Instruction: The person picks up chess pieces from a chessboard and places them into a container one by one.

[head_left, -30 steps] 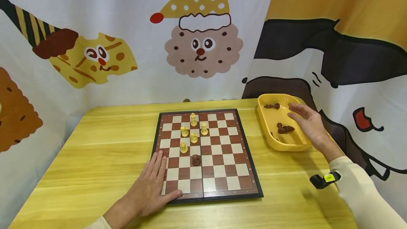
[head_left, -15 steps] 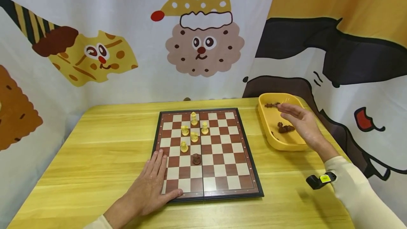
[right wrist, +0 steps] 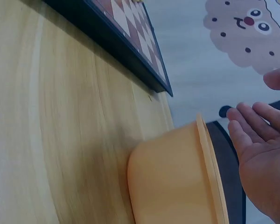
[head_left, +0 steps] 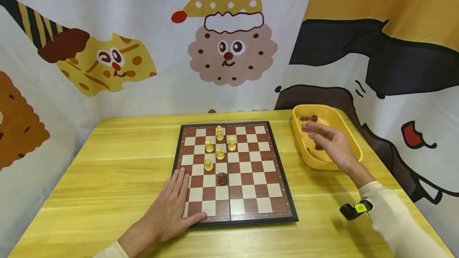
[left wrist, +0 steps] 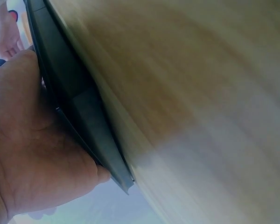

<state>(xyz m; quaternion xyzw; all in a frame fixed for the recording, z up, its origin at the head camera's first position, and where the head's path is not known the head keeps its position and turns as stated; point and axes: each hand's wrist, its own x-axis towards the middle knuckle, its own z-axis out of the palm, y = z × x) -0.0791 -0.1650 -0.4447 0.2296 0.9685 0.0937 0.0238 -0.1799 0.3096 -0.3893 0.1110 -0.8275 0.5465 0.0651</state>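
My left hand (head_left: pixel 166 214) lies on the near left corner of the chessboard (head_left: pixel 256 178), fingers straight and thumb along the front edge. In the left wrist view, the palm is against the board's dark side (left wrist: pixel 74 88). Several pale yellow chess pieces (head_left: pixel 220 154) stand in the board's left and middle columns. One brown chess piece (head_left: pixel 222 178) stands nearer the front. Above the yellow tray (head_left: pixel 319 165) hovers my right hand (head_left: pixel 333 144), fingers loosely extended and holding nothing. A brown king-like piece (head_left: pixel 309 118) lies at the tray's far end; others are partly hidden under the hand.
The wooden table (head_left: pixel 107 170) runs back to a printed cartoon curtain (head_left: pixel 161 90). A strip of table separates the board from the tray. A black wrist device (head_left: pixel 355 209) hangs at the right sleeve. In the right wrist view, the tray's wall (right wrist: pixel 172 177) rises beside the hand.
My right hand has moved left over the tray, from its right side toward its middle, now covering more of the brown pieces. The left hand and the pieces on the board stay put.
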